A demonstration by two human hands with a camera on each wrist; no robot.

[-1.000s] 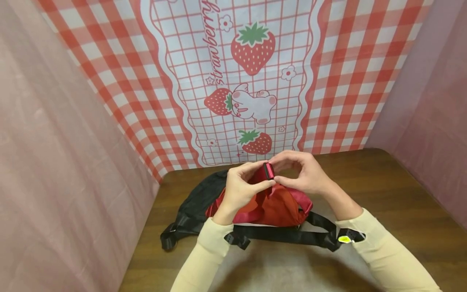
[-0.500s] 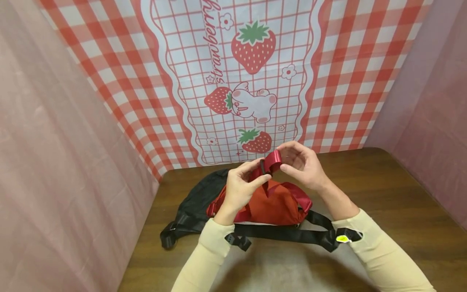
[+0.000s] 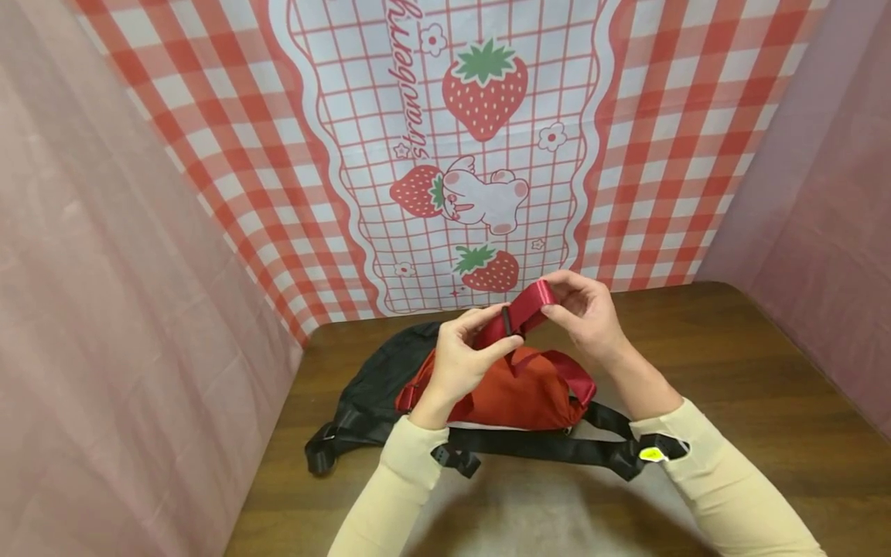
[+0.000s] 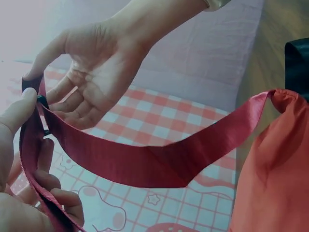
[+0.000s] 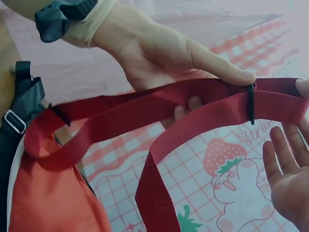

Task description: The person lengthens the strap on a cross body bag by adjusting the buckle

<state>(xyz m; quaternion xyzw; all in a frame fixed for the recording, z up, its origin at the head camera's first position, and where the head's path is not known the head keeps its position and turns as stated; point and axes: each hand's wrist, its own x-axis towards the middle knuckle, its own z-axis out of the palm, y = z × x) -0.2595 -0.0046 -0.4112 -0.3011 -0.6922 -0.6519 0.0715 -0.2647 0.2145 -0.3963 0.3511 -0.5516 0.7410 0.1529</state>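
Observation:
My left hand (image 3: 455,356) pinches a red webbing strap at its black slider buckle (image 3: 506,319), thumb near the buckle in the right wrist view. To the right, my right hand (image 3: 592,317) pinches the loop of red strap (image 3: 534,303) that comes out of the slider. Below the hands lies an orange-red bag (image 3: 539,398), to which the strap runs in the left wrist view. A second black slider (image 5: 60,116) sits farther along the strap in the right wrist view.
A black bag (image 3: 376,387) lies on the wooden table (image 3: 731,363) against the red one's left side. Its black strap (image 3: 536,447) stretches along the front. Behind hangs a checked strawberry cloth (image 3: 626,193); pink curtains (image 3: 139,309) flank the table.
My right hand has moved right and slightly up from the slider, drawing out a longer loop of red strap. The left hand has stayed nearly in place at the slider.

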